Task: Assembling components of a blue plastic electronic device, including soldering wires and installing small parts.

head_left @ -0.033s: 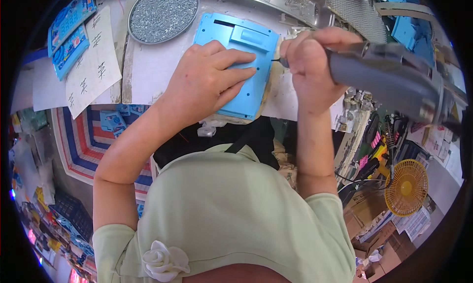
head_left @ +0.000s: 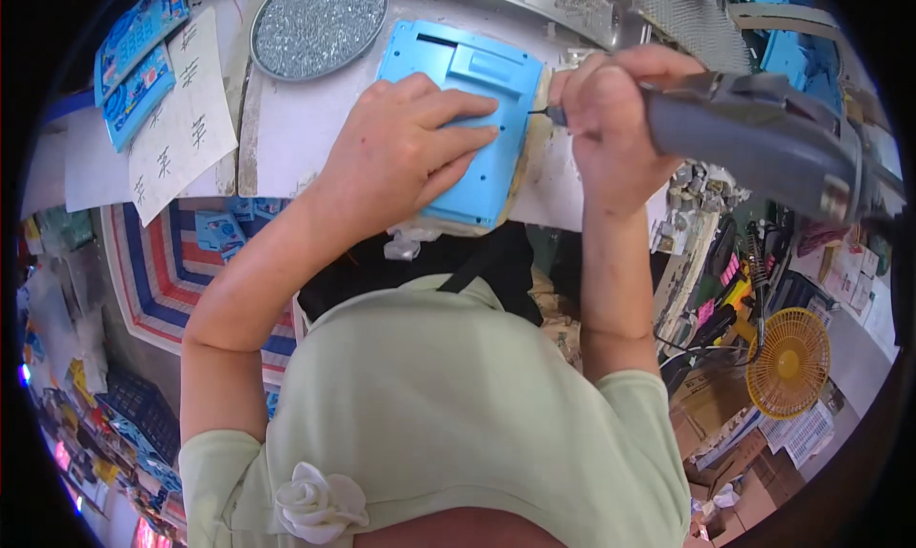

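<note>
A light blue plastic casing point(head_left: 477, 195) lies on the table, with a slot, a raised panel and several small screw holes facing up. My left hand point(head_left: 405, 147) rests on it, fingers stretched out flat across its middle and left side. In my right hand point(head_left: 615, 119) is a dark grey electric screwdriver point(head_left: 744, 133), held nearly level with its body pointing right. Its thin bit reaches toward the casing's right edge; whether the tip touches a hole I cannot tell. My left palm hides part of the casing.
A round dish point(head_left: 320, 23) full of small screws stands behind my left hand. Metal trays point(head_left: 563, 0) line the back. At left lie printed blue panels point(head_left: 143, 33) and a paper sheet point(head_left: 181, 119) with handwriting. Small metal pieces point(head_left: 682, 205) and a yellow fan point(head_left: 787, 362) are at right.
The rear of the screwdriver has swung slightly away from me, and my right hand has shifted a little right. The casing and my left hand sit almost as before.
</note>
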